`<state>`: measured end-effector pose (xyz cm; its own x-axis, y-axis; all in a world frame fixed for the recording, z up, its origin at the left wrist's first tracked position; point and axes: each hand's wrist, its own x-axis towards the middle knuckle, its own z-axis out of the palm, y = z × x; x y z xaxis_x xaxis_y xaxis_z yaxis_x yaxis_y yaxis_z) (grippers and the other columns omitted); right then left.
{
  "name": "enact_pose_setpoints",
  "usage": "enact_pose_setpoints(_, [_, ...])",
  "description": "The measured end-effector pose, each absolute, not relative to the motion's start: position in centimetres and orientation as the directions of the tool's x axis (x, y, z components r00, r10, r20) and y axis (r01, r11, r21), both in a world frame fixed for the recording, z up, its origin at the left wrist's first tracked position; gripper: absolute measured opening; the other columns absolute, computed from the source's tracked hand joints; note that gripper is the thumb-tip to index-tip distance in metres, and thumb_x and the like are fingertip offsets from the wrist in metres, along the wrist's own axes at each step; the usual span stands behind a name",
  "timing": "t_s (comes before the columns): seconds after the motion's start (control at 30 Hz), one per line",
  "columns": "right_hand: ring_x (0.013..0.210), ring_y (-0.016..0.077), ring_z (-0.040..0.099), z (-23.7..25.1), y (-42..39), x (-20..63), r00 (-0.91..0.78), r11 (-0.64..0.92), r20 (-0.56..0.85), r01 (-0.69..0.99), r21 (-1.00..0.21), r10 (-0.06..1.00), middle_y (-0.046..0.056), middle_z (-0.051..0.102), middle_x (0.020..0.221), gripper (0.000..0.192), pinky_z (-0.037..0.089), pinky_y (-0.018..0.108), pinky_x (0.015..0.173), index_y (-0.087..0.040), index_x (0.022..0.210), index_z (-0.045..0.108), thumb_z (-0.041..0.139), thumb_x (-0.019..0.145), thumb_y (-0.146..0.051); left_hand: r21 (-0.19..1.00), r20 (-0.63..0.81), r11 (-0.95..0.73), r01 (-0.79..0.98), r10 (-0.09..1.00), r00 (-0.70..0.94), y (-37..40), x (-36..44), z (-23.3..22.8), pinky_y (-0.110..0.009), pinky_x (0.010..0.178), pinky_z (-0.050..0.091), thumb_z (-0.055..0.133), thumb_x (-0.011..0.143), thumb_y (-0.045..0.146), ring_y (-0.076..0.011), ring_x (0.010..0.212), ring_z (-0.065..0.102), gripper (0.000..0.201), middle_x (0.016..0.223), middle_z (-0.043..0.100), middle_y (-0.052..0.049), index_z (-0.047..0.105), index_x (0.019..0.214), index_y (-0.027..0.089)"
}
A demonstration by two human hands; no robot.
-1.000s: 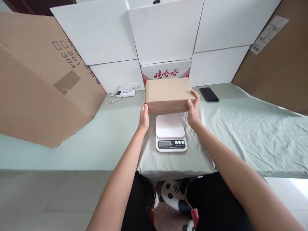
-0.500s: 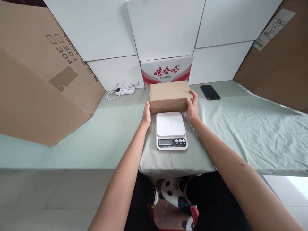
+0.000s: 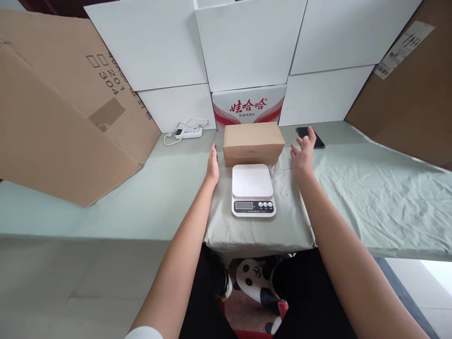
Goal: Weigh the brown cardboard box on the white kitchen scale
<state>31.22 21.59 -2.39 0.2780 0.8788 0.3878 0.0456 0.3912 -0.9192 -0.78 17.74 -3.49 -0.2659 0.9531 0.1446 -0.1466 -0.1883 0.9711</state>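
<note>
A small brown cardboard box (image 3: pixel 253 142) rests on the green cloth just behind a white kitchen scale (image 3: pixel 253 189), whose platform is bare. My left hand (image 3: pixel 213 165) hovers open a little to the left of the box, not touching it. Off to the box's right, my right hand (image 3: pixel 302 154) is open with fingers spread, clear of the box and close to a black phone (image 3: pixel 314 137).
A green cloth (image 3: pixel 370 188) covers the table. A red and white printed carton (image 3: pixel 249 107) stands behind the box, among white boxes (image 3: pixel 247 42). A white power strip with cable (image 3: pixel 187 132) lies at left. Large brown cardboard sheets lean at the left (image 3: pixel 60 122) and right (image 3: pixel 413 94).
Both hands set the brown box down behind the scale and let go of it. The hands have drawn apart, the right one farther out to the right.
</note>
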Motion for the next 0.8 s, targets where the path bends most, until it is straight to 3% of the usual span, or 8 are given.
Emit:
enact_pose_setpoints(0.17, [0.151, 0.0378, 0.066, -2.0, 19.4, 34.8, 0.389, 0.277, 0.218, -0.101, -0.956, 0.895, 0.009, 0.053, 0.167, 0.088, 0.038, 0.077, 0.131, -0.06, 0.168, 0.024, 0.042, 0.088, -0.092, 0.973, 0.138, -0.183, -0.141, 0.949, -0.283, 16.8, -2.0, -2.1, -0.045, 0.146, 0.02, 0.029, 0.102, 0.092, -0.0252, 0.182, 0.014, 0.094, 0.195, 0.023, -0.003, 0.043, 0.176, 0.035])
enact_pose_setpoints(0.33, [0.152, 0.0376, 0.066, -1.8, 17.9, 34.4, 0.417, 0.226, 0.124, -0.206, -0.952, 0.9, 0.009, 0.052, 0.169, 0.087, 0.038, 0.073, 0.134, -0.058, 0.167, 0.022, 0.043, 0.088, -0.088, 0.967, 0.115, -0.172, -0.187, 0.953, -0.28, 16.4, -1.4, -1.4, -0.044, 0.146, 0.022, 0.024, 0.106, 0.086, -0.0238, 0.182, 0.017, 0.089, 0.194, 0.023, -0.002, 0.043, 0.176, 0.035])
enact_pose_setpoints(0.6, [0.158, 0.0405, 0.06, -1.7, 19.1, 32.3, 0.371, 0.141, 0.035, -0.263, -0.955, 0.928, 0.01, 0.052, 0.171, 0.105, 0.034, 0.071, 0.138, -0.052, 0.169, 0.026, 0.05, 0.075, -0.095, 0.973, 0.074, -0.12, -0.198, 0.971, -0.228, 16.3, 0.0, -2.1, -0.042, 0.147, 0.018, 0.025, 0.107, 0.084, -0.0219, 0.181, 0.018, 0.087, 0.194, 0.022, -0.001, 0.04, 0.178, 0.035])
enact_pose_setpoints(0.8, [0.156, 0.0402, 0.062, -1.9, 19.1, 31.6, 0.343, 0.122, 0.05, -0.192, -0.974, 0.938, 0.008, 0.055, 0.17, 0.101, 0.042, 0.074, 0.132, -0.054, 0.169, 0.028, 0.044, 0.079, -0.098, 0.974, 0.044, -0.091, -0.208, 0.974, -0.22, 16.2, 0.1, -2.3, -0.042, 0.147, 0.019, 0.022, 0.112, 0.075, -0.0214, 0.18, 0.022, 0.081, 0.193, 0.026, -0.001, 0.04, 0.178, 0.032])
